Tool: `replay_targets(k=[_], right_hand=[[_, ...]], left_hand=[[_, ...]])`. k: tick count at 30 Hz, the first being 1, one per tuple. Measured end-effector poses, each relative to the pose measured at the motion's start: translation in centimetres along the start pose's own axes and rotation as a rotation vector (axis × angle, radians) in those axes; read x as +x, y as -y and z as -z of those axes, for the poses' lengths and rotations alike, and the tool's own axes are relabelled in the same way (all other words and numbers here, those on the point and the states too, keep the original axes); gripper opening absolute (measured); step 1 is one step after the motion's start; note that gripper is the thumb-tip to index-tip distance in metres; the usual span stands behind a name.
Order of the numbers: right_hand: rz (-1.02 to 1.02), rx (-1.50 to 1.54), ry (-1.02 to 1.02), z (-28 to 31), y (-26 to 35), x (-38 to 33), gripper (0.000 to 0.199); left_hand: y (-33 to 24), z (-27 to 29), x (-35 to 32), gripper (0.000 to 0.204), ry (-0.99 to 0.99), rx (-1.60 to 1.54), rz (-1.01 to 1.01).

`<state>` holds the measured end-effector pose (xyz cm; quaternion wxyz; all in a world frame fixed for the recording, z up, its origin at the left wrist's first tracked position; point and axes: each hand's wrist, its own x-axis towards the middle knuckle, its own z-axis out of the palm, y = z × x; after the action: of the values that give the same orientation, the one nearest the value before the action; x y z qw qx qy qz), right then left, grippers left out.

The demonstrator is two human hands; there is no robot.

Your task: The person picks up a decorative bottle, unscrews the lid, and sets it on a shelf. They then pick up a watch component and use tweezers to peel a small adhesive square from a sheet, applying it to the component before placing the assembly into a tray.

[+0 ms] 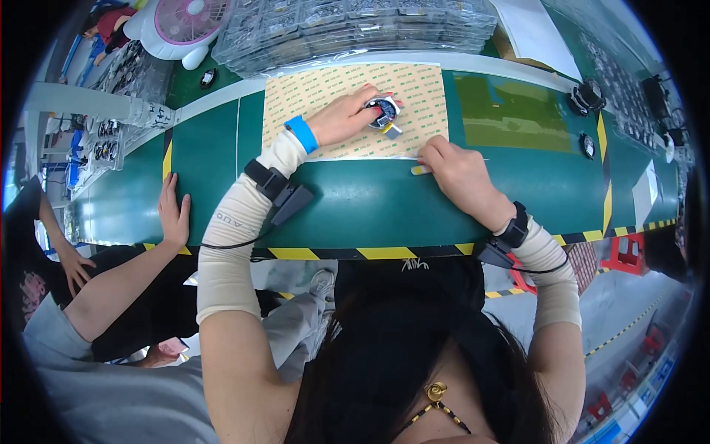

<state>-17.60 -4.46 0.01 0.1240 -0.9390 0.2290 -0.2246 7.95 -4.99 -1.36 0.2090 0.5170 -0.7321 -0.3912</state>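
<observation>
A small round electronic part (384,111), with a dark, circuit-like face and a pale rim, lies under the fingers of my left hand (344,120). That hand grips it over a sheet of beige backing paper (318,96) with green print. From the part's lower edge sticks a short grey and yellow tab (393,132). To the right, my right hand (460,176) is closed in a pinch at the sheet's near right corner. A small pale strip with a yellow patch (421,170) shows at its fingertips. The rest of the strip is hidden by the fingers.
Stacked clear trays of parts (355,29) stand behind the sheet, beside a white and pink fan (185,22). A translucent yellow-green sheet (510,111) lies right, near a round black part (586,146). A co-worker's hand (174,214) rests on the green table at left.
</observation>
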Motion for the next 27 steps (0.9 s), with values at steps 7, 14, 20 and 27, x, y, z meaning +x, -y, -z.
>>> replay_targets(k=[7, 14, 20, 27], right_hand=[[0.165, 0.177, 0.074, 3.5, 2.2, -2.2, 0.021], [-0.091, 0.128, 0.106, 11.3, 2.3, -8.3, 0.023], [-0.785, 0.215, -0.600, 18.5, -2.1, -12.5, 0.018], [-0.375, 0.378, -0.511, 20.3, -3.8, -3.5, 0.023]], left_hand=[[-0.4, 0.8, -0.1, 0.033, 0.037, -0.031, -0.094], [1.0, 0.9, -0.5, 0.030, -0.016, -0.194, -0.087], [2.1, 0.6, 0.6, 0.024, -0.001, -0.272, -0.126], [-3.9, 3.6, -1.1, 0.026, 0.136, -0.730, -0.129]])
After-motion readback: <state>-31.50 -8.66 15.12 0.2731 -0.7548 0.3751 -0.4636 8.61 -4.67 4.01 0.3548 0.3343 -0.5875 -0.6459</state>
